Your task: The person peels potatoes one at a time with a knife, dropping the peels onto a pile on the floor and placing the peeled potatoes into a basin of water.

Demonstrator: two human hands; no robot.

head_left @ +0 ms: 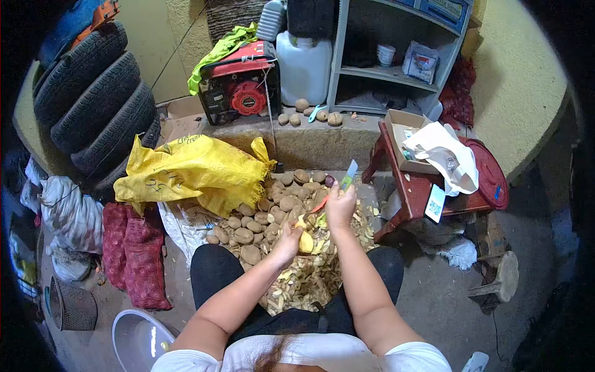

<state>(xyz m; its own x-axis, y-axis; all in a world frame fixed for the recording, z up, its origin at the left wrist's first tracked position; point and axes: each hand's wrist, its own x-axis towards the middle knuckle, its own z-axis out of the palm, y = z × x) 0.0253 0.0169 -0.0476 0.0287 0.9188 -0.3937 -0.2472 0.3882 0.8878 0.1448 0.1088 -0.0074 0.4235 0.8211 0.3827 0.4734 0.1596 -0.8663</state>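
Note:
My left hand (287, 244) is closed around a partly peeled yellow potato (306, 240) above the peelings. My right hand (341, 208) grips what looks like a peeler; its pale green and blue end (349, 175) sticks up past the fingers, and an orange part (320, 203) shows on the potato side. Unpeeled brown potatoes (290, 203) are heaped in front of me. Between my legs lies a thick pile of peelings (304, 285). A small dark purple round thing (330, 181) is beside my right hand, perhaps an onion.
A yellow sack (192, 170) lies behind the potatoes at left, near red net bags of onions (142, 260). A lilac basin (139, 341) stands at lower left. At right is a red stool (403, 198) bearing a cardboard box (396, 139). Several potatoes (334, 118) rest on the ledge.

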